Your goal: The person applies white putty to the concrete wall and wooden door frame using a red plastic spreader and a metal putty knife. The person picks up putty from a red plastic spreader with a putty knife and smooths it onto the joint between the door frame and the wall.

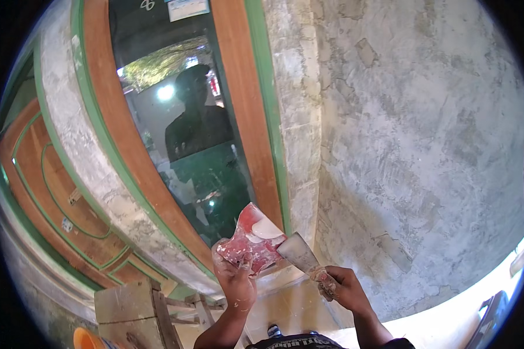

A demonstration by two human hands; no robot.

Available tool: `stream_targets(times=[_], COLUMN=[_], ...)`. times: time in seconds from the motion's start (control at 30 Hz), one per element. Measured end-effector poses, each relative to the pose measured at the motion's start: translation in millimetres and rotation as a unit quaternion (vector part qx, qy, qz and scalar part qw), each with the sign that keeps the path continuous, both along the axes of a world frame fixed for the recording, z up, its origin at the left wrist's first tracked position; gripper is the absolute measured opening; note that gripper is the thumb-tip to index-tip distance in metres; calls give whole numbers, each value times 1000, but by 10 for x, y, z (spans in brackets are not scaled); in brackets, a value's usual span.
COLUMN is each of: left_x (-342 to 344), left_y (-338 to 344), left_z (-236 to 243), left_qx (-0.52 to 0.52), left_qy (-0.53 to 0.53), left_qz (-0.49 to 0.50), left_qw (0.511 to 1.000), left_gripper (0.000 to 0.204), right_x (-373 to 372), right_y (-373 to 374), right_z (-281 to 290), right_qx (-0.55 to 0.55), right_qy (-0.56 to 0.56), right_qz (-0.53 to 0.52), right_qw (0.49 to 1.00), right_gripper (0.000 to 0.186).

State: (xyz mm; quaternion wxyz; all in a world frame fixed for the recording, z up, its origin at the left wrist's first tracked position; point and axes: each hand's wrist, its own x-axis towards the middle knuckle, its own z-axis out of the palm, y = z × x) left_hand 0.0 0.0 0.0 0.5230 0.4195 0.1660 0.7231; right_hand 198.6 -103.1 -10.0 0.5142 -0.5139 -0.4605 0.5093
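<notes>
My left hand is closed on a red, white-smeared piece of sheet, thumb on top and fingers partly hidden beneath. A lump of smooth white putty lies on its upper right part. My right hand grips the crusted handle of a putty knife. The knife's wide, greyish blade points up and left, and its tip meets or overlaps the sheet's right edge; whether they touch I cannot tell. Both tools are in front of me at waist height, below the window glass.
A rough grey plastered wall fills the right side, meeting a narrow plastered strip beside the green and brown window frame. Lower left are a wooden stand and an orange bucket. A brown panelled door stands far left.
</notes>
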Motion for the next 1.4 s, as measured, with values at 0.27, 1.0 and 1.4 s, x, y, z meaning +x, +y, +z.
stream_targets(times=[0.27,1.0,1.4], left_x=[136,0,-426], left_y=[247,455,818], left_z=[389,233,91], left_qx=[-88,151,-205], left_qy=[-49,261,144], left_qz=[-182,15,-313], left_qw=[978,953,916], left_gripper=[36,31,35], right_x=[-26,-143,-425], right_y=[-72,491,827], right_z=[242,35,-82], right_qx=[13,22,84], right_qy=[-24,-41,70], right_qz=[-58,-100,-113], right_qw=[998,994,988], right_gripper=[34,38,26])
